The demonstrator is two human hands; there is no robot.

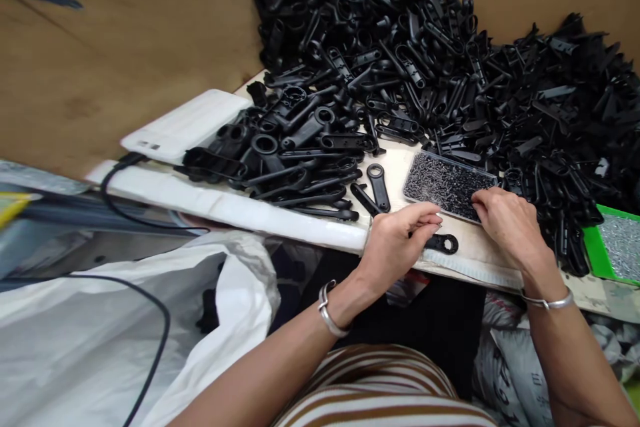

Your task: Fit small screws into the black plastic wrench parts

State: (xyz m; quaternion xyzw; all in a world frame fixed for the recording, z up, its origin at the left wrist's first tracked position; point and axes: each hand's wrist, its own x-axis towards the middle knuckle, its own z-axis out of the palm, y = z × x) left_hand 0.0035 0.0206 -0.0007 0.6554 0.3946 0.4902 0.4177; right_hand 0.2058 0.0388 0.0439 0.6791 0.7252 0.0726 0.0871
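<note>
My left hand (400, 233) is closed in a pinch over the table's front edge, and whatever its fingertips hold is too small to make out. Partly under it lies a black plastic piece with a ring-shaped end (445, 244). My right hand (507, 219) has its fingers pressed together at the near right corner of a clear tray (407, 197) full of tiny dark screw-like parts (443, 180); its fingertips hide anything between them. Just left of the tray rest a black ring-ended arm (379, 188) and a slimmer black piece (364, 200).
A large heap of black plastic parts (380, 33) covers the back and right. A white device (187, 123) with a black cable stands at the left. At the right edge is a green tray (595, 247) of small silvery pieces. A white bag (240, 293) hangs below the table.
</note>
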